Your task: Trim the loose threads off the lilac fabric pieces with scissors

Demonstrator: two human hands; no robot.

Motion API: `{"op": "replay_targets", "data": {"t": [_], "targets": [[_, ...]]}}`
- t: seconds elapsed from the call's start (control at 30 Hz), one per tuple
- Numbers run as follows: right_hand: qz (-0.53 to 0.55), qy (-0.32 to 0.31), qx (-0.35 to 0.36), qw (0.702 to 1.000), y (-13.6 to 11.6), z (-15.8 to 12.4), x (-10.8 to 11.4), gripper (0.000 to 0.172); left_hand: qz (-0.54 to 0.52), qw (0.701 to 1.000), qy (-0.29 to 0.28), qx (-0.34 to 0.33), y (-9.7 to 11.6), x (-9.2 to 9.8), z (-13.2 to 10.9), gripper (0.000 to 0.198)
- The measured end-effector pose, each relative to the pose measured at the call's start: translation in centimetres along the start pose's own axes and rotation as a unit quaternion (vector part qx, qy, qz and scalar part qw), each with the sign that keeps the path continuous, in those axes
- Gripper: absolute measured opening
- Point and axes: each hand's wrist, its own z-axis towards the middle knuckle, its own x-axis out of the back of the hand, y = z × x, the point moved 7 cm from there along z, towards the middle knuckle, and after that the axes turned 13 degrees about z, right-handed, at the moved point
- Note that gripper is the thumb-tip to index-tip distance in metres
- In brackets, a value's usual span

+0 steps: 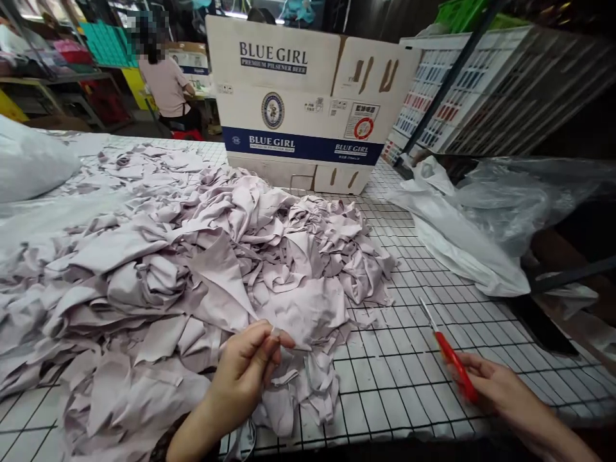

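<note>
A large heap of pale mauve fabric pieces (298, 308) lies crumpled on the table in front of me. My left hand (245, 369) is at the near edge of the heap, thumb and fingers pinched together. A small pale bit of fabric (276, 332) shows at the fingertips; how much cloth hangs from it is hidden. Off to the right, my right hand (491, 385) is wrapped around red-handled scissors (455, 362), apart from the heap. Their metal tip points away from me and to the left, over the table.
The table (385, 378) has a black grid on white. A beer carton (298, 96) stands behind the heap. Plastic bags (462, 231) and a dark flat object (543, 327) lie right, below stacked white crates (462, 90). A seated person (166, 86) is farther back.
</note>
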Motion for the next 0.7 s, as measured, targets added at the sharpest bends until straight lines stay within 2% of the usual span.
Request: {"op": "replay_targets", "data": {"t": [0.07, 0.13, 0.23, 0.3, 0.37, 0.47, 0.7], "targets": [[0.039, -0.039, 0.028, 0.998, -2.4, -1.2, -3.0, 0.043, 0.008, 1.000, -0.006, -0.005, 0.3, -0.2, 0.2, 0.036], [0.053, -0.085, 0.072, 0.992, -5.6, -2.8, -6.8, 0.041, 0.010, 1.000, -0.012, -0.008, 0.5, -0.3, 0.2, 0.038], [-0.020, -0.169, 0.160, 0.972, -10.5, -5.8, -12.6, 0.030, 0.024, 0.999, -0.013, -0.016, 0.9, -0.2, 0.1, 0.040], [-0.098, -0.172, 0.221, 0.955, -13.1, -7.3, -15.1, 0.031, 0.036, 0.999, -0.003, -0.027, 1.1, 0.2, -0.2, 0.040], [-0.164, -0.145, 0.271, 0.937, -14.9, -8.2, -16.4, 0.039, 0.046, 0.998, 0.009, -0.034, 1.1, 0.6, -0.5, 0.039], [-0.226, -0.126, 0.316, 0.913, -15.9, -8.8, -17.6, 0.042, 0.054, 0.998, 0.019, -0.037, 0.7, 1.0, -0.8, 0.038], [-0.267, -0.153, 0.326, 0.894, -16.1, -9.6, -18.9, 0.040, 0.059, 0.996, 0.017, -0.057, 0.3, 1.0, -0.8, 0.037]]}}
